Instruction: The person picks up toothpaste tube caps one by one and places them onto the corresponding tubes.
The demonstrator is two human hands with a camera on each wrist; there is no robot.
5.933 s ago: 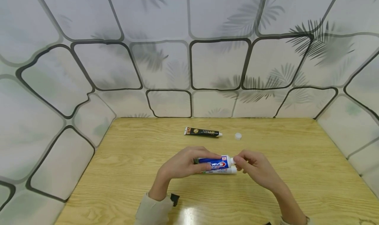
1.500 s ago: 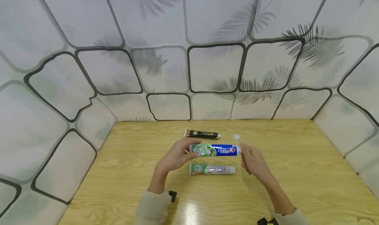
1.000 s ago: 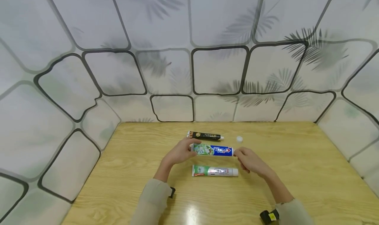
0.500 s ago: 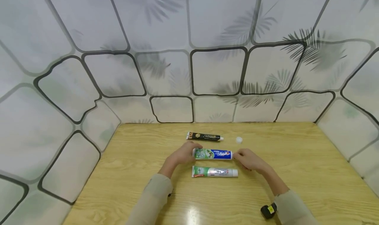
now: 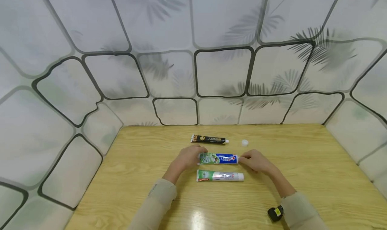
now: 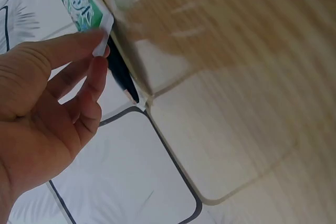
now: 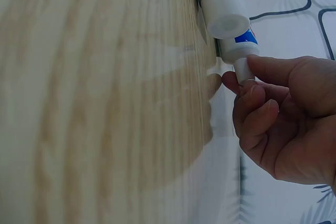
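Observation:
A blue-and-green toothpaste tube (image 5: 223,158) lies level between my two hands, at or close to the table surface. My left hand (image 5: 188,156) pinches its flat tail; the left wrist view shows the thumb (image 6: 79,45) and fingertips at the tail's white edge. At the other end, my right hand (image 5: 256,161) pinches the narrow white nozzle (image 7: 243,71) between thumb and fingers. A green-and-silver toothpaste tube (image 5: 220,176) with a white cap on lies nearer me, roughly parallel. Beyond lies a black toothpaste tube (image 5: 210,139) with a small white tip.
A loose white cap (image 5: 245,143) rests on the wooden table (image 5: 145,142), right of the black tube. Pale patterned cloth walls (image 5: 223,72) rise at the back and sides of the table. A black wrist device (image 5: 275,214) sits by the right sleeve.
The blue-and-green tube was above the silver one. My hands have carried it farther from me, then lowered it between the silver and black tubes. Over the last half second it barely moves.

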